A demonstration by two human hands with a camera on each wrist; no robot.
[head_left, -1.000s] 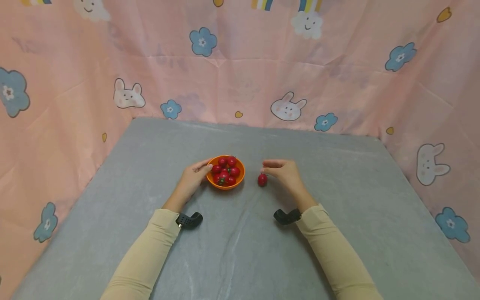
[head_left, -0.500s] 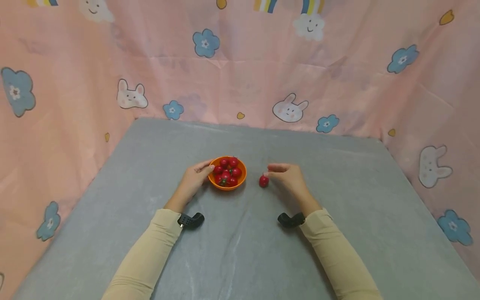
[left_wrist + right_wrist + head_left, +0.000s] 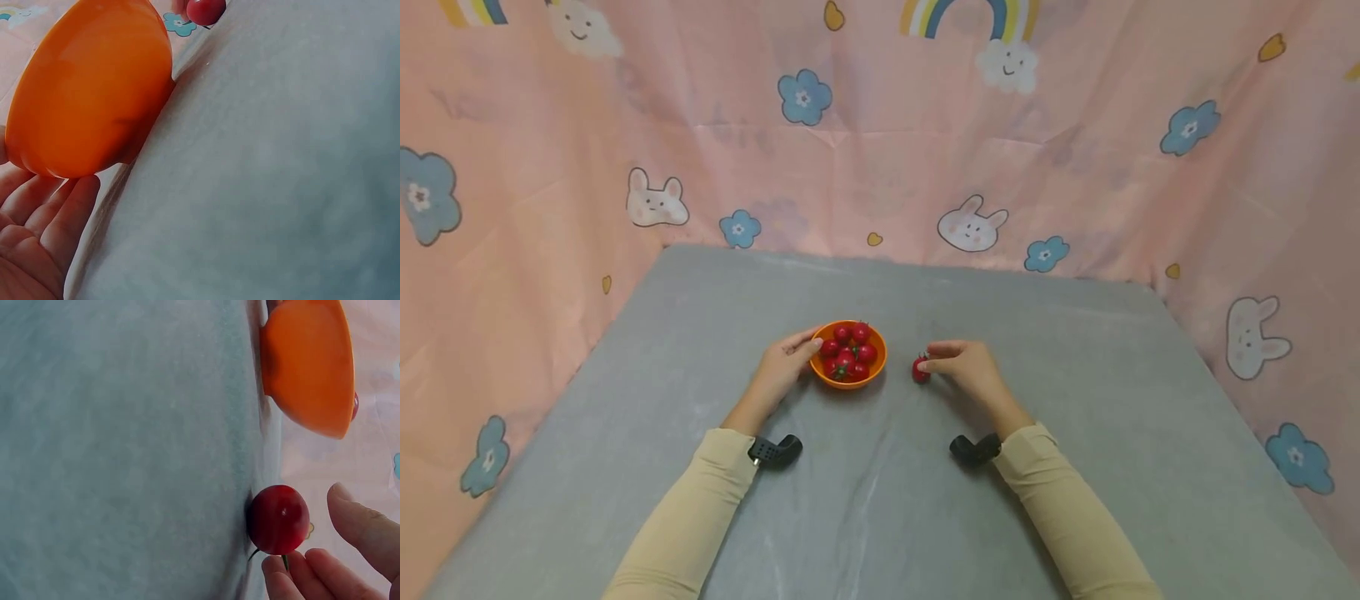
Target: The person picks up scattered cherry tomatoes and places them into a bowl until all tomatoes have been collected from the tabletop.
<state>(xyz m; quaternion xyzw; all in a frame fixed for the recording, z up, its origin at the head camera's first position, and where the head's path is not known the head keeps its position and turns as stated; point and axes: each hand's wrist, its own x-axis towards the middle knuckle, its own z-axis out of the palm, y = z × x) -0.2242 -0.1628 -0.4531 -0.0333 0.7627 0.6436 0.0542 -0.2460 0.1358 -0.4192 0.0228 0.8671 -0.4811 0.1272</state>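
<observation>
An orange bowl point(image 3: 814, 369) holds several small red cherry tomatoes point(image 3: 846, 358) with green stems. At its left side my left hand point(image 3: 781, 367) holds it, thumb at the rim and fingers against the outer wall; the left wrist view shows those fingers point(image 3: 78, 206) under the bowl's side. To the right of the bowl, a single cherry tomato point(image 3: 279, 520) lies on the table. My right hand point(image 3: 970, 371) is at this tomato. In the right wrist view its fingertips point(image 3: 300, 569) are by the stem, while the thumb point(image 3: 362, 522) stands apart above.
A grey cloth-like surface covers the table point(image 3: 865, 500). Behind and at both sides hangs a pink curtain point(image 3: 880, 150) printed with flowers, rabbits and clouds. Each wrist wears a black strap device, the left one point(image 3: 777, 452) and the right one point(image 3: 975, 450).
My right thumb has come down over the side of the single tomato, which has turned slightly so its stem shows. The left hand and the bowl hold their place; the head view shifted slightly.
</observation>
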